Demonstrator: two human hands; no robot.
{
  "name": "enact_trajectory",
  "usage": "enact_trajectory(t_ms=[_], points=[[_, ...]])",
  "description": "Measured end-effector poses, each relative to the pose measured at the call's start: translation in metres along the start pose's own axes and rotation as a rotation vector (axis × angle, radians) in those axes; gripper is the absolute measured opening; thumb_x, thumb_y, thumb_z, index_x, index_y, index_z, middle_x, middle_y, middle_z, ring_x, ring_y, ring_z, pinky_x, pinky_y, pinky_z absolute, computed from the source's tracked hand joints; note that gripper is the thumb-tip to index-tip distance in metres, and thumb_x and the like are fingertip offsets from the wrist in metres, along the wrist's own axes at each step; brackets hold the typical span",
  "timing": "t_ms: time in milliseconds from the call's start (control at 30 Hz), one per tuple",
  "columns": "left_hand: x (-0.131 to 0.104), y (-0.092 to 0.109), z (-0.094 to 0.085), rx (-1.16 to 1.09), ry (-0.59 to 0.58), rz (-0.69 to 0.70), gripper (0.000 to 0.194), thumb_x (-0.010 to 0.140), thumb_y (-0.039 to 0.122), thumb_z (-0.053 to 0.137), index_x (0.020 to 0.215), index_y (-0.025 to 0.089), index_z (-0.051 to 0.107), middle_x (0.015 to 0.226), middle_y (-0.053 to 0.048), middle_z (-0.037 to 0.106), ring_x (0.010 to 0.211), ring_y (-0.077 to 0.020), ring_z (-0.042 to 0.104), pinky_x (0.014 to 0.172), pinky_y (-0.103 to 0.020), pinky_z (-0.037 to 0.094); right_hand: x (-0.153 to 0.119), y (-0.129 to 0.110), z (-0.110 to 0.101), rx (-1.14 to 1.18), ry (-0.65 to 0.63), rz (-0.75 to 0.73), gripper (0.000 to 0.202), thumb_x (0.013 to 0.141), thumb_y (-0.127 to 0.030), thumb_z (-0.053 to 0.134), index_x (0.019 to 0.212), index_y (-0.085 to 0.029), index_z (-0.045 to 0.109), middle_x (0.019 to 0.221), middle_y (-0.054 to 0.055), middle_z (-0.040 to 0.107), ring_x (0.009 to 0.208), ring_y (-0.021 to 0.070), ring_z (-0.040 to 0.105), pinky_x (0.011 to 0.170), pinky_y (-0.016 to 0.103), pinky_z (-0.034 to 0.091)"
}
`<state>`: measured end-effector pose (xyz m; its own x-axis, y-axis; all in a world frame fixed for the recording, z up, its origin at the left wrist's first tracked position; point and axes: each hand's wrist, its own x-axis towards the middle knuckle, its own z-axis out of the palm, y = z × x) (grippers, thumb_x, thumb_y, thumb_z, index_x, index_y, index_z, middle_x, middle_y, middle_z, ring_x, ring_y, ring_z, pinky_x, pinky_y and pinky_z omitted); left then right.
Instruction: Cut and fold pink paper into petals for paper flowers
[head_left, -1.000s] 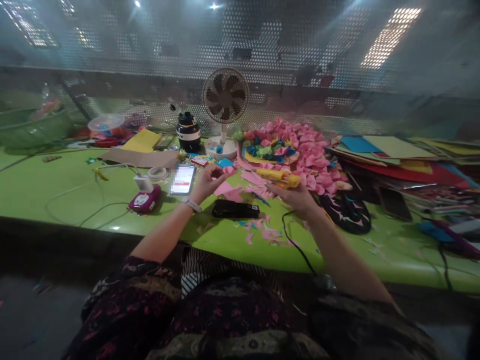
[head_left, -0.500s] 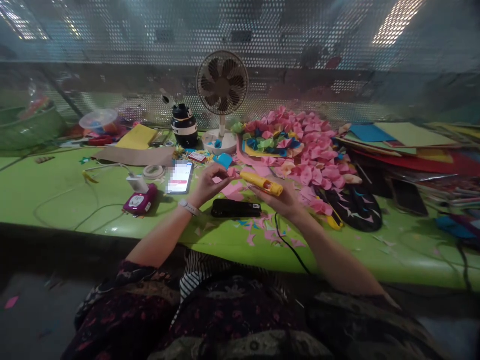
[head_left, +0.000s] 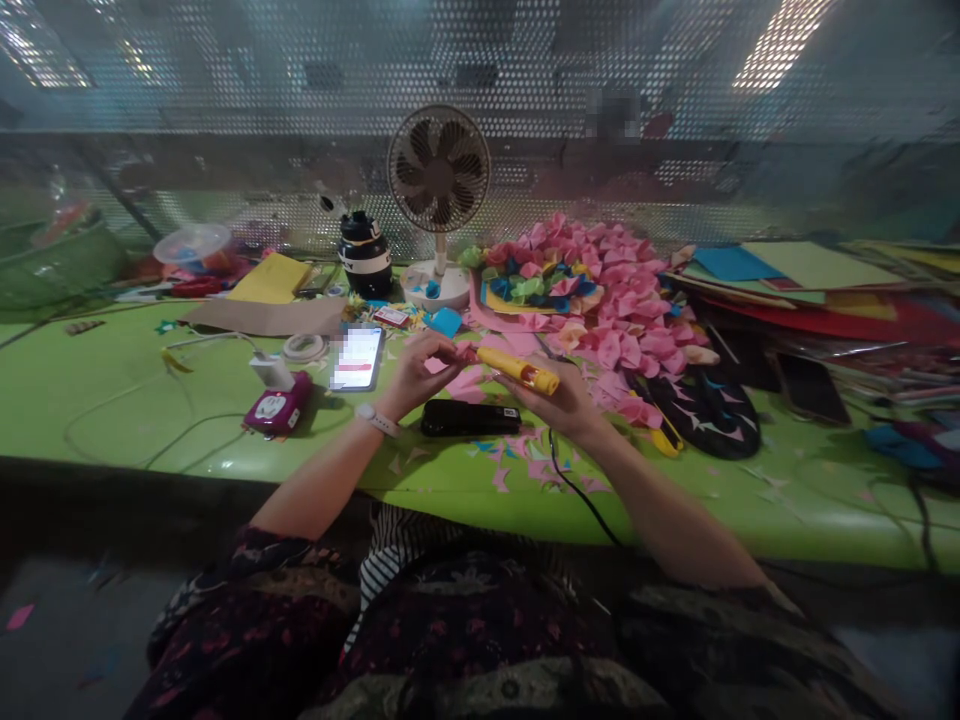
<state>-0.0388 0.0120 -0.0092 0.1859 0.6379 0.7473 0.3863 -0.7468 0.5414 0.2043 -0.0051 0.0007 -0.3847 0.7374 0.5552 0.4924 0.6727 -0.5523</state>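
Observation:
In my right hand (head_left: 564,398) is a yellow glue gun (head_left: 519,368), its nozzle end pointing left, with a black cord (head_left: 574,485) running down from below the hand. My left hand (head_left: 424,372) pinches a small pink paper piece (head_left: 466,352) right at the tip of the gun. Below and between the hands a black stapler (head_left: 470,418) lies on the green table (head_left: 420,475). Pink paper scraps (head_left: 538,470) are strewn to its right.
Behind my hands stand a fan (head_left: 440,170) and a black bottle (head_left: 365,255). A heap of pink paper flowers (head_left: 622,290) lies to the right. At the left are a lit phone (head_left: 357,358), a tape roll (head_left: 304,348) and a purple box (head_left: 276,408).
The pink piece in my left hand now meets the glue gun's tip and shows more clearly. My hands have otherwise barely moved, and the whole view has shifted slightly.

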Motion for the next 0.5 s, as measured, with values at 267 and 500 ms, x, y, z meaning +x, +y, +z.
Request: enact_trajectory(t_ms=[267,500], points=[[-0.0008,-0.0012,0.0010,0.001,-0.012,0.007,0.028,0.087,0.044,0.069,0.074,0.020,0.061,0.079,-0.006,0.067,0.075,-0.0166,0.061,0.069,-0.032,0.049,0.0001,0.0015,0.0002,-0.018,-0.013,-0.041,0.036,0.089,-0.047,0.063,0.068,-0.022,0.049,0.064,0.001,0.052,0.056,0.0155,0.049,0.057,0.032,0.035],[-0.0012,-0.0008,0.0007,0.011,-0.031,-0.008,0.027,0.087,0.044,0.068,0.076,0.020,0.063,0.081,-0.006,0.067,0.074,-0.0162,0.061,0.066,-0.031,0.051,-0.0030,0.0033,-0.0015,0.025,-0.044,-0.065,0.032,0.090,-0.044,0.061,0.071,-0.023,0.046,0.066,0.001,0.052,0.059,0.0167,0.049,0.059,0.033,0.037]])
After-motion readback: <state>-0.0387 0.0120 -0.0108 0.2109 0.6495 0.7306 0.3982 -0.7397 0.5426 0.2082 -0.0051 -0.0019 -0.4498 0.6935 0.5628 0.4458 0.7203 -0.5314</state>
